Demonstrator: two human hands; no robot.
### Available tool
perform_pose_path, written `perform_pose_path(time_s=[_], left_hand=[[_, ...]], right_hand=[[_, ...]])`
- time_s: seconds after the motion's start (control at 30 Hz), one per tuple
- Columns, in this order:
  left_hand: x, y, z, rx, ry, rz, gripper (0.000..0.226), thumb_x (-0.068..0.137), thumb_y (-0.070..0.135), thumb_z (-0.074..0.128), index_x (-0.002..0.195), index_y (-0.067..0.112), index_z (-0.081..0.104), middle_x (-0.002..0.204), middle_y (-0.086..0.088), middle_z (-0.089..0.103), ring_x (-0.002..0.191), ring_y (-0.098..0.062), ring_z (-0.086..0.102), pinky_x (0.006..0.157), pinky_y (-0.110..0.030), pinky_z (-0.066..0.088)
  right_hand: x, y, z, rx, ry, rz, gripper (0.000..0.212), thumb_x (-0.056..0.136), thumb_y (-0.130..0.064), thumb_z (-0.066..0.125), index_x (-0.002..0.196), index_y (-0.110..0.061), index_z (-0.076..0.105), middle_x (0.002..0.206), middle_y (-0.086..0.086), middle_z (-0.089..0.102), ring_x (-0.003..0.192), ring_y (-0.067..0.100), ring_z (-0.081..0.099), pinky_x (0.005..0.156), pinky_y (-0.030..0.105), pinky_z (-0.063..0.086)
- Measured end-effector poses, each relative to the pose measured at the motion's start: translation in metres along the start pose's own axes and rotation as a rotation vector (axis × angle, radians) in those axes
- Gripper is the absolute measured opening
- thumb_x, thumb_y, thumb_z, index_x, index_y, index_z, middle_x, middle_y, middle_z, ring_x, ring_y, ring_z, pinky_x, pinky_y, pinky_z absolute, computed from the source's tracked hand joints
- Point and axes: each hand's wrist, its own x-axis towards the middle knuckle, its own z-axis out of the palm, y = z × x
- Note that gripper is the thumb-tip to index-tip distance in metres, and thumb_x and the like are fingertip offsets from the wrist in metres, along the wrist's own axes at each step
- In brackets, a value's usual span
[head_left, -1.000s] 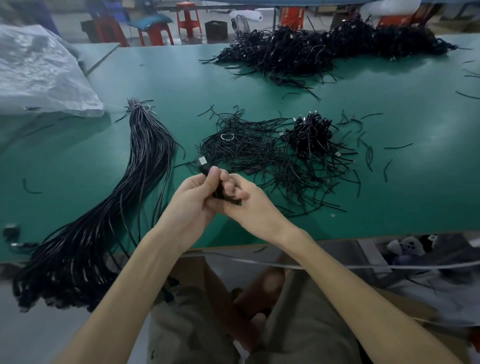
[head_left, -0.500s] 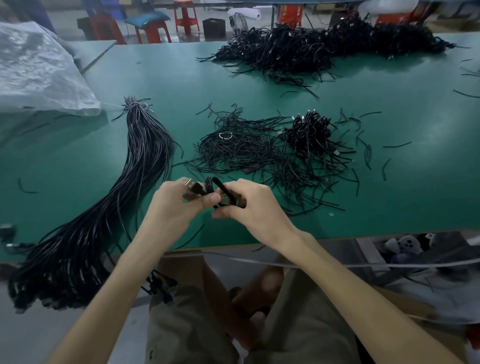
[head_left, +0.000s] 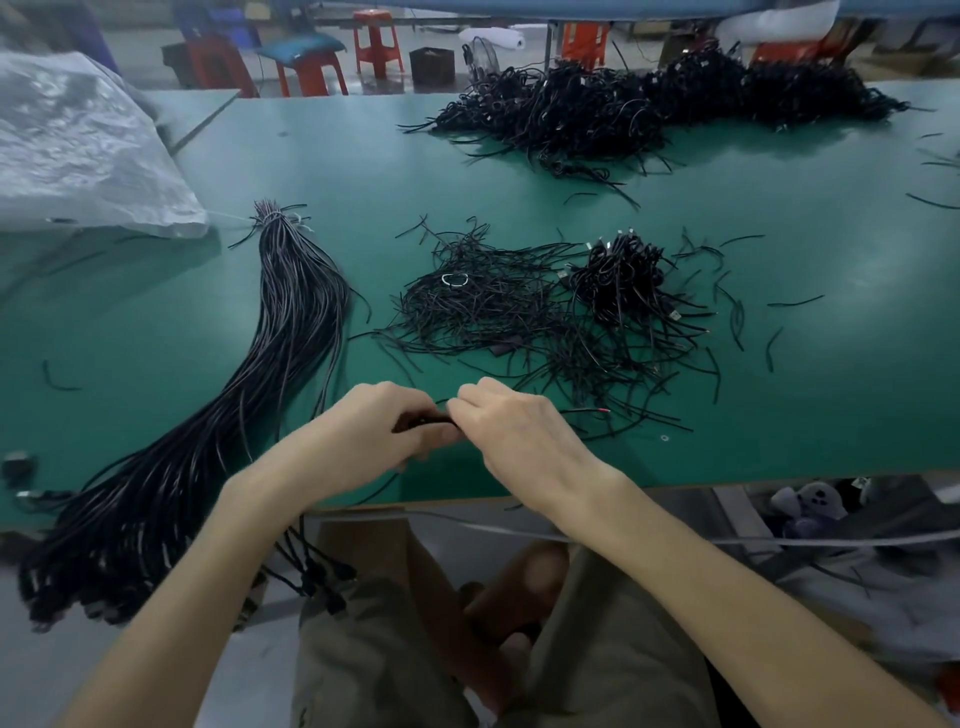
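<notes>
Cable, thin black plastic-sheathed (head_left: 427, 419): likely light, limp, springy; left hand (head_left: 376, 436) and right hand (head_left: 519, 436) both pinch its middle, near scattered black wire-tie heap (head_left: 493, 312).

thin black cable (head_left: 426, 419), held level (mostly hidden) between both hands

Green-topped workbench (head_left: 779, 415) across the foreground; beyond its far edge, red plastic stools (head_left: 378, 41) and a blue-cushioned stool (head_left: 301, 44) on bare grey floor (head_left: 140, 54).
</notes>
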Motion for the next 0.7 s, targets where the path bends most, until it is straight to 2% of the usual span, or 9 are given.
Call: perform_pose_path(time_s=[0.1,0.2,0.27,0.33,0.37,0.47,0.53,0.6,0.7], left_hand=[[0.004,0.004,0.003,0.091,-0.091,-0.015,0.032,0.105,0.046,0.044,0.083,0.028,0.059,0.072,0.011,0.066,0.071,-0.010,0.064,0.066,-0.023,0.049],[0.008,0.004,0.013,0.037,0.020,-0.005,0.035,0.109,0.042,0.033,0.099,0.016,0.055,0.091,0.000,0.065,0.087,-0.028,0.064,0.078,-0.038,0.053],[0.015,0.001,0.019,-0.047,0.157,0.013,0.036,0.110,0.039,0.031,0.093,0.012,0.049,0.088,-0.006,0.064,0.082,-0.032,0.062,0.076,-0.050,0.050],[0.027,-0.004,0.022,-0.139,0.341,0.018,0.040,0.110,0.036,0.031,0.081,0.013,0.044,0.075,-0.003,0.056,0.067,-0.026,0.053,0.063,-0.044,0.041],[0.035,-0.008,0.022,-0.225,0.427,-0.003,0.042,0.111,0.034,0.031,0.075,0.014,0.041,0.069,0.000,0.050,0.060,-0.021,0.045,0.058,-0.039,0.035],[0.053,-0.019,0.021,-0.706,0.550,-0.110,0.043,0.112,0.030,0.032,0.072,0.017,0.037,0.060,0.007,0.032,0.050,-0.013,0.026,0.048,-0.028,0.024],[0.057,-0.022,0.025,-0.957,0.539,-0.114,0.040,0.113,0.033,0.032,0.076,0.017,0.038,0.059,0.008,0.027,0.047,-0.011,0.021,0.043,-0.023,0.021],[0.059,-0.023,0.031,-1.040,0.543,-0.102,0.038,0.113,0.033,0.032,0.080,0.016,0.041,0.062,0.005,0.027,0.047,-0.011,0.020,0.041,-0.023,0.020],[0.062,-0.026,0.036,-1.067,0.545,-0.086,0.037,0.113,0.033,0.032,0.082,0.015,0.043,0.062,0.006,0.029,0.046,-0.010,0.021,0.040,-0.023,0.020]], right_hand=[[0.003,0.003,-0.001,-0.088,0.082,-0.075,0.029,0.080,0.012,0.044,0.086,-0.011,0.060,0.084,0.004,0.058,0.081,0.023,0.056,0.057,0.031,0.039],[0.010,0.013,0.001,-0.138,0.209,-0.065,0.014,0.089,0.001,0.058,0.088,-0.009,0.067,0.085,0.005,0.064,0.085,0.027,0.060,0.069,0.036,0.046],[0.017,0.018,0.003,-0.217,0.257,-0.027,0.018,0.097,-0.013,0.058,0.111,-0.010,0.070,0.106,0.004,0.069,0.107,0.027,0.060,0.091,0.038,0.045],[0.023,0.020,0.003,-0.289,0.287,0.032,0.046,0.096,-0.013,0.063,0.141,-0.009,0.056,0.140,0.007,0.058,0.135,0.027,0.046,0.115,0.041,0.033],[0.025,0.020,0.003,-0.288,0.320,0.053,0.056,0.094,-0.012,0.065,0.147,-0.008,0.048,0.149,0.009,0.050,0.142,0.027,0.039,0.120,0.042,0.027],[0.033,0.025,0.006,-0.131,0.432,0.187,0.052,0.093,-0.018,0.071,0.140,-0.008,0.051,0.138,0.009,0.052,0.129,0.027,0.046,0.114,0.038,0.036],[0.041,0.036,0.008,0.015,0.359,0.402,0.041,0.095,-0.028,0.069,0.130,-0.010,0.056,0.126,0.007,0.054,0.116,0.025,0.046,0.103,0.035,0.040],[0.050,0.051,0.014,0.060,0.229,0.578,0.036,0.099,-0.039,0.062,0.124,-0.013,0.058,0.124,0.007,0.055,0.115,0.025,0.043,0.099,0.033,0.035],[0.065,0.066,0.024,0.111,0.181,0.653,0.032,0.101,-0.043,0.058,0.116,-0.014,0.061,0.122,0.008,0.059,0.117,0.028,0.044,0.098,0.037,0.033]])
